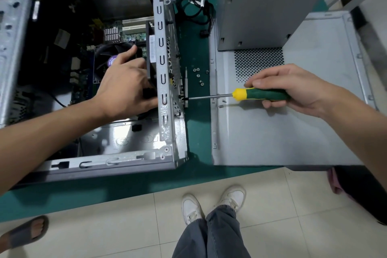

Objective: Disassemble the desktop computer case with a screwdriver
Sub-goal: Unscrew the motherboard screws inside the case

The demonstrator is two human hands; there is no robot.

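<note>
The open grey computer case (165, 146) lies on the green table at the left, its motherboard and a black CPU fan (106, 56) showing inside. My left hand (123, 86) reaches into the case and grips a black fan part (151, 52) held against the inside of the right wall. My right hand (293, 88) grips a green and yellow screwdriver (257, 94). Its shaft runs left, and the tip sits on a screw on the outside of that wall (181, 97).
The removed side panel (272, 132) lies flat at the right with a grey power supply (261, 6) standing on it. Several loose screws (198, 75) and a thin metal tool (186, 81) lie on the green mat (196, 121). Black cables (199, 10) trail behind. Feet on the tiled floor below.
</note>
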